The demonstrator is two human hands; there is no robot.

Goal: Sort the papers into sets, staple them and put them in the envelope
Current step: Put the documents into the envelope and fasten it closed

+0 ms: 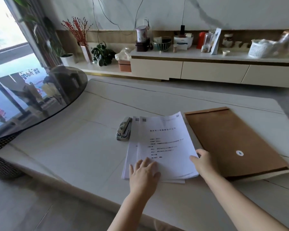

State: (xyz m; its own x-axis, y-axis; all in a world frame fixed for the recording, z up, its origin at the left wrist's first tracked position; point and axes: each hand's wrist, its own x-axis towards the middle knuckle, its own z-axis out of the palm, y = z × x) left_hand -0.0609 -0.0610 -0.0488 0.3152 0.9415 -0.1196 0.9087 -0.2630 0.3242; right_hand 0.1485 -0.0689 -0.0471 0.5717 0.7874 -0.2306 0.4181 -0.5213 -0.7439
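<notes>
Sorting step, prob just starting: papers [162, 144] lay in one loose, fanned stack on the table [73, 155], stapler [123, 129] touching its left edge, brown envelope [232, 139] just to the right w/ nothing stapled yet. Left hand [143, 170] pressed flat, fingers straight, on stack's near-left corner. Right hand [203, 161] pinched the right edge w/ thumb on top. Next move, I'd judge: peel top sheets off & split into sets w/o sliding the rest

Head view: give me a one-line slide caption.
Both hands, left flat and right at the edge, rest on the paper stack between stapler and brown envelope.
</notes>
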